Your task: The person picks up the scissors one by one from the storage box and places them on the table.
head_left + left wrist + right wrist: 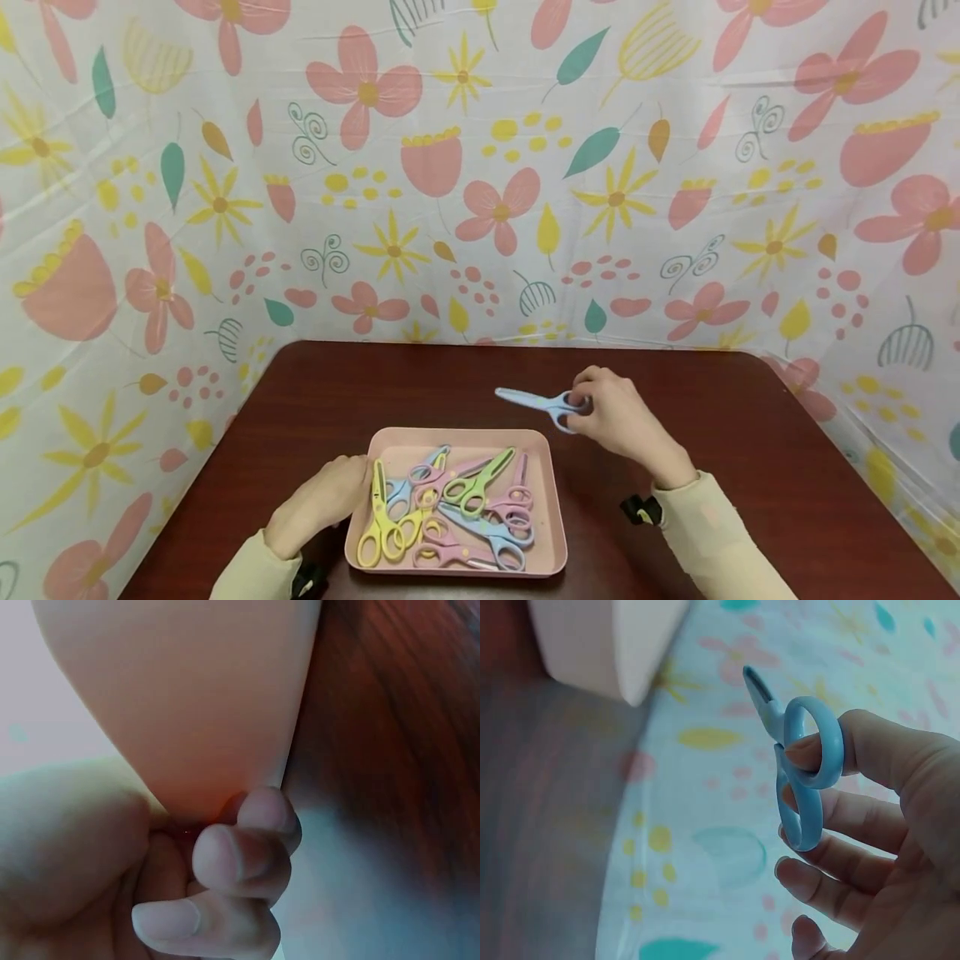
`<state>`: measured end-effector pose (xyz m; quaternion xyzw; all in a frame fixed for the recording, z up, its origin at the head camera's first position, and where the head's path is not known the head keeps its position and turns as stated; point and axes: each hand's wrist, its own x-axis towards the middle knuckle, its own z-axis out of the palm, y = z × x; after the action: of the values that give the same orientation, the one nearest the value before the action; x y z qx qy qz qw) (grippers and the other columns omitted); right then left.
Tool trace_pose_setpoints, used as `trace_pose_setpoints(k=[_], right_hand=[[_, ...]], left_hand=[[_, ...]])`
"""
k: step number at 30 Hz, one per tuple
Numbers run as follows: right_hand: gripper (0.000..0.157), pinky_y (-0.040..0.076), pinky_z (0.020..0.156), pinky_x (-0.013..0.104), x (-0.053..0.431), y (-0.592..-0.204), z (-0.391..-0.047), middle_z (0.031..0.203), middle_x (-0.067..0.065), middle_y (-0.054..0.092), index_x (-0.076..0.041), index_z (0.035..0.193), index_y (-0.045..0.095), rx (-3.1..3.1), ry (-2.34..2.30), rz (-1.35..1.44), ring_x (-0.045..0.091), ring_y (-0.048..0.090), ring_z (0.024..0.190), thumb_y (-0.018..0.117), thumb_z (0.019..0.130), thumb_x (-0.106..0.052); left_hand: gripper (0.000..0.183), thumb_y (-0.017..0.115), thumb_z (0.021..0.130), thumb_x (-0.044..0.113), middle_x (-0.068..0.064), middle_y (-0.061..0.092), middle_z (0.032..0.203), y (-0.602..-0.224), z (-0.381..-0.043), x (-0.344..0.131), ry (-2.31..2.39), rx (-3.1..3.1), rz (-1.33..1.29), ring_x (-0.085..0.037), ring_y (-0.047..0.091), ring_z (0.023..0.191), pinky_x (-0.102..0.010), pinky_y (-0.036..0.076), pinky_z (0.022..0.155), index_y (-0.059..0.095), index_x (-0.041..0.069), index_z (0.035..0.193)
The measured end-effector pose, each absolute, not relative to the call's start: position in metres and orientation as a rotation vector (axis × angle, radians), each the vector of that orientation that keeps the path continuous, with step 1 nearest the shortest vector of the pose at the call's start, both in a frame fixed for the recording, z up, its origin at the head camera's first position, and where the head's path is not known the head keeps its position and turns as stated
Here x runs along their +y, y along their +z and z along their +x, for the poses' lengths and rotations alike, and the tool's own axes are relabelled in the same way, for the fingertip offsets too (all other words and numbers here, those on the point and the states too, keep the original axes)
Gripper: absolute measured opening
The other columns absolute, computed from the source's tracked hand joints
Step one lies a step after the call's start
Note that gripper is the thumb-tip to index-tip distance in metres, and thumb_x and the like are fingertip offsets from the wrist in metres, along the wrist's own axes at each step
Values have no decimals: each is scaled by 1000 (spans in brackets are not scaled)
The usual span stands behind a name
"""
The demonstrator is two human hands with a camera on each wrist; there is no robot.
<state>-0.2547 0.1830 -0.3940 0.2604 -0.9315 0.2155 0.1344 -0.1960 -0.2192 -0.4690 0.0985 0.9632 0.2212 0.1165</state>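
Observation:
Light blue scissors (536, 400) are in my right hand (615, 417), raised beyond the tray's far right corner, blades pointing left. In the right wrist view, thumb and fingers hold these scissors (772, 720) by the handle loops. My left hand (326, 496) is at the left side of a shallow pink tray (558, 533). Seen from the left wrist, its fingers curl against the tray wall (187, 712) and grip it. Inside the tray lies a loose pile: yellow scissors (381, 529), green scissors (480, 483), blue scissors (487, 529) and several pink ones.
The tray stands near the front of a dark reddish-brown table (420, 383). Behind and on both sides hangs a white curtain (480, 275) printed with flowers and leaves. A black strap (641, 508) is on the right wrist, by the cream sleeve (712, 533).

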Motion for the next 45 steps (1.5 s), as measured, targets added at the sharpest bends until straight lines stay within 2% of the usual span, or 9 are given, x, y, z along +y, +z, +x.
trace_pose_setpoints(k=[7,18,25,28,33,35,38,42,45], right_hand=[[8,45,67,37,215,-384,-263,100,5,61,-13,77,71,-2640,810,568,23,56,84,79,78,-13],[9,46,68,38,269,-399,-281,99,6,62,-8,83,73,-2622,796,388,22,57,81,78,81,-14],[18,42,68,42,312,-418,-287,106,19,59,-1,85,72,-2622,760,168,31,56,83,74,85,-19],[23,40,77,50,331,-428,-287,107,22,58,0,85,72,-2624,783,63,35,54,88,71,88,-22],[32,25,94,62,357,-441,-287,100,25,63,3,87,72,-2649,854,-85,40,52,91,69,90,-29],[37,22,96,63,365,-445,-289,91,22,66,4,89,72,-2670,864,-130,42,52,90,68,90,-32],[43,20,98,64,375,-450,-294,82,18,67,6,92,71,-2704,888,-191,46,50,93,67,91,-37],[46,19,100,64,387,-456,-303,82,18,67,7,94,71,-2719,932,-247,49,44,99,66,92,-39],[47,14,104,66,394,-459,-311,83,20,67,8,94,71,-2720,941,-269,51,43,102,65,92,-39]], left_hand=[[32,36,107,17,-4,49,61,-468,-195,-220,652,2843,288,-14,45,31,-31,41,38,62,10,89],[38,32,109,21,-4,49,62,-465,-194,-219,661,2815,263,-19,48,37,-33,43,49,65,8,97],[38,31,109,22,-2,48,65,-468,-194,-219,629,2842,288,-18,48,40,-34,46,58,64,12,93],[38,31,109,21,-2,47,65,-469,-195,-219,619,2854,296,-17,47,44,-35,46,62,65,12,93],[35,35,108,19,-2,47,63,-470,-194,-219,608,2868,302,-17,46,47,-34,45,57,62,13,86],[34,37,107,18,-2,47,63,-470,-194,-219,602,2874,303,-18,46,47,-34,44,55,61,13,83],[34,37,107,18,-3,49,64,-470,-195,-219,586,2888,294,-18,48,52,-35,46,59,62,12,85],[34,37,107,18,-4,54,70,-468,-196,-219,571,2902,273,-19,52,59,-37,48,65,67,7,93],[35,37,107,19,-4,53,69,-467,-197,-217,582,2890,257,-19,51,58,-37,47,62,67,6,95]])
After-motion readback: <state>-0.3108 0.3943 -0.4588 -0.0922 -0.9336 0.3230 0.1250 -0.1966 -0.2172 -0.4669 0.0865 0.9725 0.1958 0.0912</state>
